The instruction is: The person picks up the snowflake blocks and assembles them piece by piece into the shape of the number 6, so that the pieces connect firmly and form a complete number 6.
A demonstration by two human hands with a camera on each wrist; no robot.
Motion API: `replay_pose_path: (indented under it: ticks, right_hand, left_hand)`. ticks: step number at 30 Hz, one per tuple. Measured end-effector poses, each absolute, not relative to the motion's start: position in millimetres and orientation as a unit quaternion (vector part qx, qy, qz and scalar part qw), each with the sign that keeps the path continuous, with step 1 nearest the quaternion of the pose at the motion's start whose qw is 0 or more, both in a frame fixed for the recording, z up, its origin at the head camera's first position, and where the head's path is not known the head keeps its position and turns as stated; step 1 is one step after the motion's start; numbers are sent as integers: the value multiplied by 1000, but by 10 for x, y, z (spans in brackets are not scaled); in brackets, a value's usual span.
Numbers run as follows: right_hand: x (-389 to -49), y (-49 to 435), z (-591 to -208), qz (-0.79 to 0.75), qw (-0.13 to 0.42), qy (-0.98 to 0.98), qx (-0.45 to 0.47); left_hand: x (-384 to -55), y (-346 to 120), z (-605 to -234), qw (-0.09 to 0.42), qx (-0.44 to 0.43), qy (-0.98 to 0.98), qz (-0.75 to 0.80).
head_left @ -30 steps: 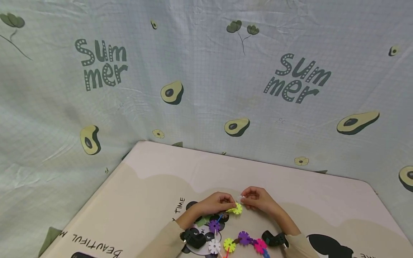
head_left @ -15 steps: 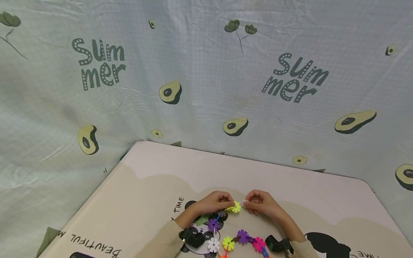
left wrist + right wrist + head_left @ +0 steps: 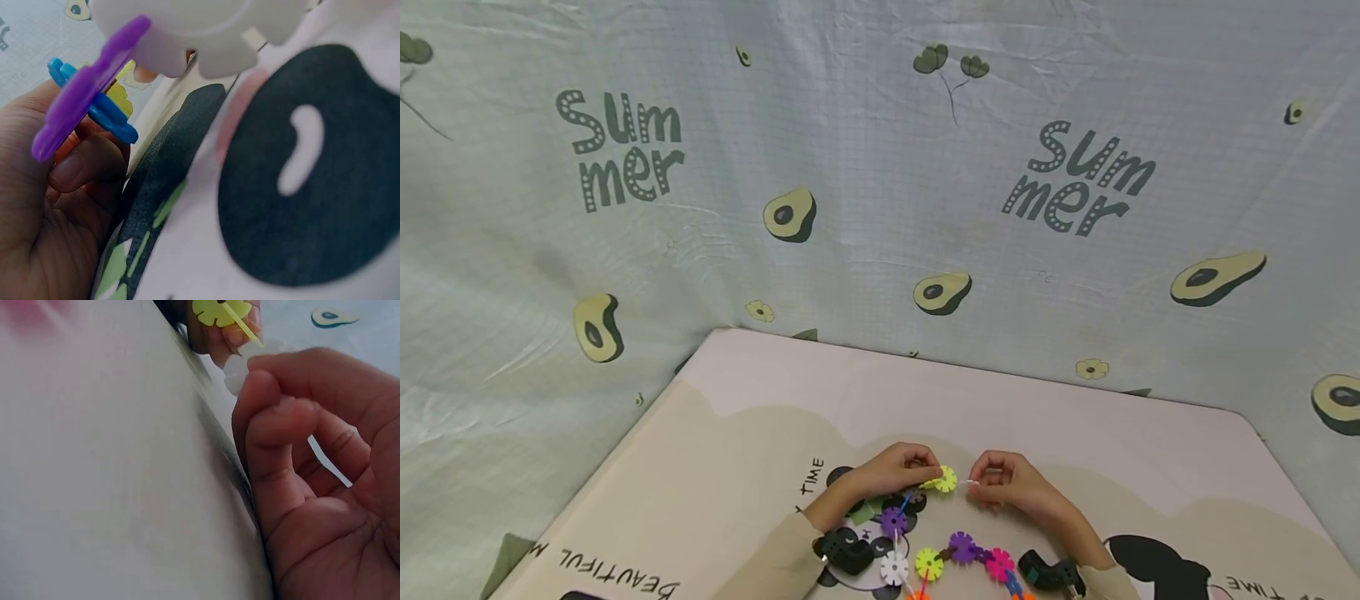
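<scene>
My left hand (image 3: 898, 469) pinches a yellow snowflake disc (image 3: 947, 479) at the end of a linked chain. Down from there the chain runs through a blue disc (image 3: 115, 119), a purple disc (image 3: 893, 522) and a white disc (image 3: 894, 569). In the right wrist view a second, edge-on yellow piece (image 3: 242, 324) crosses the yellow disc. My right hand (image 3: 1012, 483) pinches a loose white snowflake disc (image 3: 235, 374) between thumb and forefinger. A small gap parts it from the yellow disc in the head view. Fingers partly cover both held discs.
More of the chain lies nearer me: a yellow disc (image 3: 928, 565), a purple disc (image 3: 962, 547) and a pink disc (image 3: 1000, 565), with orange and blue pieces cut off by the frame. The printed tabletop (image 3: 760, 375) meets a patterned curtain (image 3: 865, 167) behind.
My right hand has drawn back slightly to the right and down with the white disc, widening the gap to the yellow one. The left hand keeps its hold; the head view shifts slightly.
</scene>
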State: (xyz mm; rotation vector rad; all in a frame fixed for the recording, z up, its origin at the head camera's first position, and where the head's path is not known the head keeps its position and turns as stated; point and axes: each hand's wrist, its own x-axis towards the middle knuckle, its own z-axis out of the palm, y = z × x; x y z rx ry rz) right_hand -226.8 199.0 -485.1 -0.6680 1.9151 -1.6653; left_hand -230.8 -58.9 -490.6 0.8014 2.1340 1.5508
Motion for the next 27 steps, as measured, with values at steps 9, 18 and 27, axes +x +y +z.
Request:
replay_pose_path:
  ticks: [9,18,27]
  right_hand:
    - [-2238,1970,-4841,-618,239,704,-255]
    - [-2235,1957,-4837,-634,221,678,-299]
    - [-2248,1965,-4862,-641,191,676,-310]
  left_hand:
    - [-2307,-597,-4914,198,282,751,563]
    - [-2298,-605,-4893,198,281,754,560]
    - [-2299,-596,-4892,200,284,750,563]
